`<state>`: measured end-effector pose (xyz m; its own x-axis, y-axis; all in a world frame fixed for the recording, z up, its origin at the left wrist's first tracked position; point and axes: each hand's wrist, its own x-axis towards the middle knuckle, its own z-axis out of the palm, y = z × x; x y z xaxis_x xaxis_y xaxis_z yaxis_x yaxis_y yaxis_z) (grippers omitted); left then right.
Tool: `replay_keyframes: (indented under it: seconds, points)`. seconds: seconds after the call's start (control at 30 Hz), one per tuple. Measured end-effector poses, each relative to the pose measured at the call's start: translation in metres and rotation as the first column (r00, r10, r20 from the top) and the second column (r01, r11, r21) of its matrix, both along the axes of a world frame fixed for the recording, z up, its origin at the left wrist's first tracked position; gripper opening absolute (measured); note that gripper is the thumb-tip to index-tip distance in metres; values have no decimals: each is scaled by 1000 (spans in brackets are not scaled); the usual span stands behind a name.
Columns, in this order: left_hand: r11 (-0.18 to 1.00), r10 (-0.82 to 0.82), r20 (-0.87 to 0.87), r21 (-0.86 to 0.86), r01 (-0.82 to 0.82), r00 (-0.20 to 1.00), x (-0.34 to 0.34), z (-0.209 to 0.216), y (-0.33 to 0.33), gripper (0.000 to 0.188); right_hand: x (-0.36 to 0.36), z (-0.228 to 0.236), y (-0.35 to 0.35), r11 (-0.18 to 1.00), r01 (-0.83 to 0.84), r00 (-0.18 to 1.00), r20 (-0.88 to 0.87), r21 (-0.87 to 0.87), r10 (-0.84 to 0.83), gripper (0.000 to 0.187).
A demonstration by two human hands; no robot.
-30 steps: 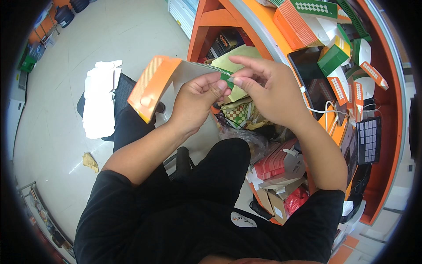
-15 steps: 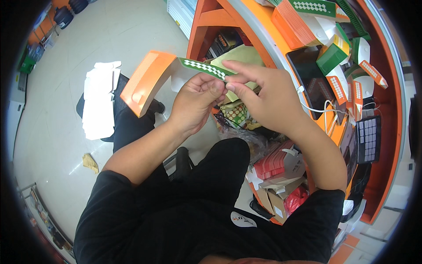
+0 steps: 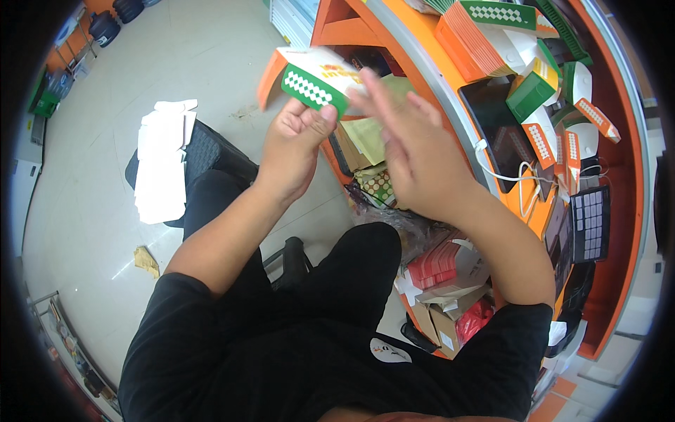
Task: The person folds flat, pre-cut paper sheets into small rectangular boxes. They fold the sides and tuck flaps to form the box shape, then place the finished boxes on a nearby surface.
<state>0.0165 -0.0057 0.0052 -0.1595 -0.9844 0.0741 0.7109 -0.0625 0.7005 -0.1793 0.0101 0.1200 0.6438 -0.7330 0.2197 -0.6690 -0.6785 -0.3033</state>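
A paperboard carton (image 3: pixel 308 88) with green, white and orange panels and a white diamond pattern is up in front of me, partly folded. My left hand (image 3: pixel 290 144) pinches the lower edge of its green side between thumb and fingers. To its right, my right hand (image 3: pixel 432 158) has its fingers stretched and spread, blurred by motion, beside the white printed panel. Whether its fingertips touch that panel, I cannot tell. On the counter at the right lie a stack of flat orange and green cartons (image 3: pixel 472 48) and several loose folded ones, including a green box (image 3: pixel 532 90).
White flat cardboard pieces (image 3: pixel 163 165) lie on a dark seat (image 3: pixel 223 151) at my left. The orange counter (image 3: pixel 415 35) curves along my right, holding a black tablet (image 3: pixel 496 126), white cables and a keypad (image 3: pixel 589 224). Below it are red paper stacks (image 3: pixel 439 261) and a cardboard box (image 3: pixel 444 327).
The carton has turned so its white printed panel shows, with its orange part swung up and right. My right hand has let go of the green edge and spread its fingers.
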Motion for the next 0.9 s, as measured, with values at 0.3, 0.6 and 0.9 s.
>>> replay_keyframes:
  seconds: [0.3,0.6,0.9]
  points:
    - [823,-408,-729,-33,567,549,40,-7,-24,26,-17,9,-23,998,59,966,252,-7,-55,52]
    - [719,-291,-848,111,686,443,25,5,-3,25,-15,14,-17,988,-26,935,354,151,-30,50]
    - [804,-562,471,115,584,680,47,6,-28,77,-16,12,-17,893,226,728,541,389,-420,36]
